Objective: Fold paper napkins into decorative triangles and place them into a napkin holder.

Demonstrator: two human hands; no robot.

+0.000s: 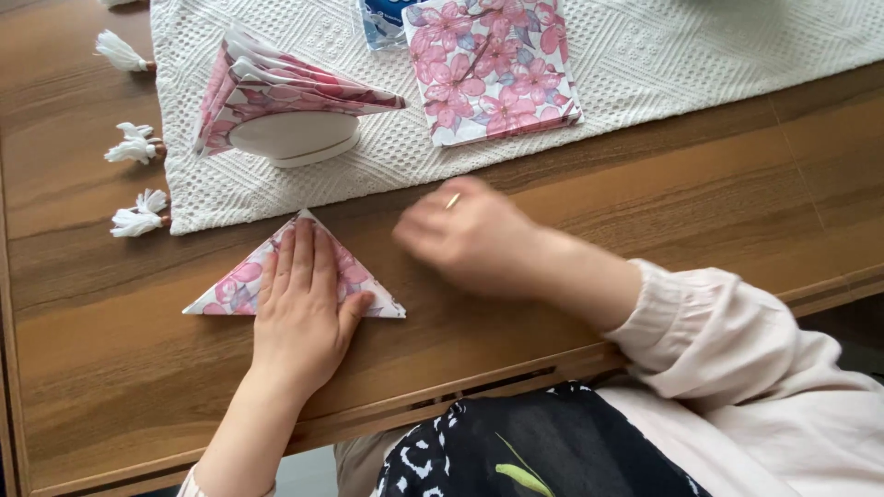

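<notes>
The fold seems to be at the pressing stage: the left hand (302,308) lies flat with fingers spread on a triangular floral napkin (241,285) near the front of the wooden worktop (645,212). The right hand (470,237) hovers just beside it, blurred, loosely curled and holding nothing. Next likely calls for creasing the edges cleanly. The napkin is pink-flowered on white, sharply pointed.
</notes>
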